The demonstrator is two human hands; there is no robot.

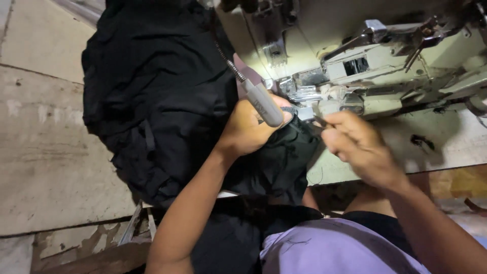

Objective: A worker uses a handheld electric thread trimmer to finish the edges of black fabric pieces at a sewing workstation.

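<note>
Head view, the only one here, so it's all from above looking down past the person's lap.

The black fabric (162, 101) is a big bunched heap on the worn surface (45, 167). Most of it lies up and to the left of the hands, and one folded edge trails down and right until it tucks in under the needle area of the sewing machine (365, 71). So the cloth's long run goes roughly from upper left to the middle of the frame, and the end that matters sits right between the two hands.

The left hand (248, 129) is closed down on that fabric edge, fingers curled and pinning it just beside the presser foot (a grey gooseneck lamp (264, 104) crosses right over the knuckles, so part of the grip is hidden). It's clearly the hand nearer the cloth, actually touching it.

The right hand (357, 144) is on the other side of the foot, fingers pinched narrow around something thin and dark pointing toward the needle. Could be a small tool or thread, too small to tell. It sits near the fabric edge; whether it touches I can't say.
</note>
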